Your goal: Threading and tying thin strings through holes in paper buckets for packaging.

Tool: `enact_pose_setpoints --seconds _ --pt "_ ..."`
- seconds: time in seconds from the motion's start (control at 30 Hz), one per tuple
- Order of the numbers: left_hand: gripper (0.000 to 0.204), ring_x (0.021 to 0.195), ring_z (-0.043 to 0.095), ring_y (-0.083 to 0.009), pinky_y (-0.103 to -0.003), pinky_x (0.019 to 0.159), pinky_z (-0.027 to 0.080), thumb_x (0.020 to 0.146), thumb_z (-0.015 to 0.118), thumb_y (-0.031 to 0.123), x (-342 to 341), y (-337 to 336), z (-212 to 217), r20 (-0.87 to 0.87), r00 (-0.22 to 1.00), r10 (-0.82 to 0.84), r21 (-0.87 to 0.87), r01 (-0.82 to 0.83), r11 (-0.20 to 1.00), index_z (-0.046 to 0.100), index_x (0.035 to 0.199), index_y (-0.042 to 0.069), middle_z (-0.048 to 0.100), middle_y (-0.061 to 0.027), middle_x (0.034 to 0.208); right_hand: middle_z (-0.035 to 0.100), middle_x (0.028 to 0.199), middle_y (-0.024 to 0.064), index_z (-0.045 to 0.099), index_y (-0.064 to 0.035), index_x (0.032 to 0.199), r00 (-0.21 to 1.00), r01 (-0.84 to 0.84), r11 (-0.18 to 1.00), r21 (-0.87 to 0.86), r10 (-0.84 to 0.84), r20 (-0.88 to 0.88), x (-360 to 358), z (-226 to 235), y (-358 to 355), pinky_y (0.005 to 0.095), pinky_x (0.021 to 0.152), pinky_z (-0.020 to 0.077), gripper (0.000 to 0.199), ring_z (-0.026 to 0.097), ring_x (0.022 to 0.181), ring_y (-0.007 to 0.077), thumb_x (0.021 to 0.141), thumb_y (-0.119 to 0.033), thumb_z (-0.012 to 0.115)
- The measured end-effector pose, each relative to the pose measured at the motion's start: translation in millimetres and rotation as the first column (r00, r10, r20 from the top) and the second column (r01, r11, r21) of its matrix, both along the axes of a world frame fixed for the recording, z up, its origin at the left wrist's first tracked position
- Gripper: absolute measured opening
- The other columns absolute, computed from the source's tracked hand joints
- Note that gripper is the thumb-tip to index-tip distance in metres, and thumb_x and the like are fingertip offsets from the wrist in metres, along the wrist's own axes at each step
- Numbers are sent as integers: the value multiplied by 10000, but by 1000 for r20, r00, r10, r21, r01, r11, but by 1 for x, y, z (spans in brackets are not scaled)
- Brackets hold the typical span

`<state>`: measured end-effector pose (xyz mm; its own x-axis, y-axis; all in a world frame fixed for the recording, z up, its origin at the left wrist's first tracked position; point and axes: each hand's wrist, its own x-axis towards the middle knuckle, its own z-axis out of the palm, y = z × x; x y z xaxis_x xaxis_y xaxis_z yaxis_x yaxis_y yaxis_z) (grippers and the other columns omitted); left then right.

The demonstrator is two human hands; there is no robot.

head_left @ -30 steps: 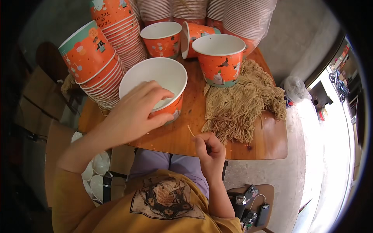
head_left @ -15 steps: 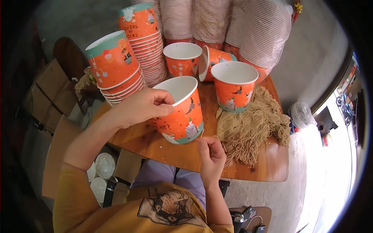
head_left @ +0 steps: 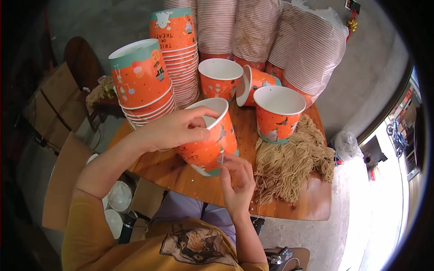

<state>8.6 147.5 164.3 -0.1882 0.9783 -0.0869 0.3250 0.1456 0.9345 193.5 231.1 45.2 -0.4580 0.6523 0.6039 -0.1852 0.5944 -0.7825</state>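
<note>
My left hand (head_left: pixel 181 128) grips the near rim of an orange paper bucket (head_left: pixel 205 151) with a white inside and a teal base band. The bucket tilts slightly over the wooden table. Against its lower right side is my right hand (head_left: pixel 237 180), its thumb and fingers drawn together in a pinch. What lies in that pinch is too small to make out. Just right of it, a bundle of tan yarn strands (head_left: pixel 289 171) spreads over the table. A second paper bucket (head_left: pixel 278 119) stands upright on the yarn's far end.
Nested orange buckets form a stack (head_left: pixel 142 86) at the left, with a taller stack (head_left: pixel 178 58) behind it. Plastic-wrapped bucket stacks (head_left: pixel 312 49) line the back. One bucket (head_left: pixel 260 81) lies on its side beside an upright one (head_left: pixel 219 79). The wooden table (head_left: pixel 312 203) has a curved edge.
The held bucket has turned in my left hand, carrying its printed lettering out of sight. My right hand has risen and moved left against the bucket's side. The whole view has shifted slightly.
</note>
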Motion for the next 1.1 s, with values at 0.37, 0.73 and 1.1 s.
enact_pose_setpoints --seconds 0.37,0.73,1.1 --pt "345 982 547 -167 -302 882 448 841 536 10 22 5 -18 -426 900 -92 142 167 976 588 1177 67 566 -49 1025 518 775 -13 540 -20 816 959 -270 835 -479 280 -52 16 10 0 198 606 369 89 436 662 47 899 -45 557" --pt "155 1035 482 -270 -353 855 450 783 706 103 41 0 -30 -807 589 -47 287 460 840 598 885 60 542 -42 1025 491 747 -38 542 -28 829 930 -345 782 -520 362 -72 26 7 0 198 602 363 107 415 667 26 925 -73 532" --pt "201 872 579 -276 -370 694 503 802 677 37 45 -3 -47 -741 670 56 390 361 847 512 915 17 548 -101 991 462 663 -69 597 -14 879 979 -190 822 -537 200 -39 21 5 -5 180 566 360 29 406 635 5 894 -32 614"
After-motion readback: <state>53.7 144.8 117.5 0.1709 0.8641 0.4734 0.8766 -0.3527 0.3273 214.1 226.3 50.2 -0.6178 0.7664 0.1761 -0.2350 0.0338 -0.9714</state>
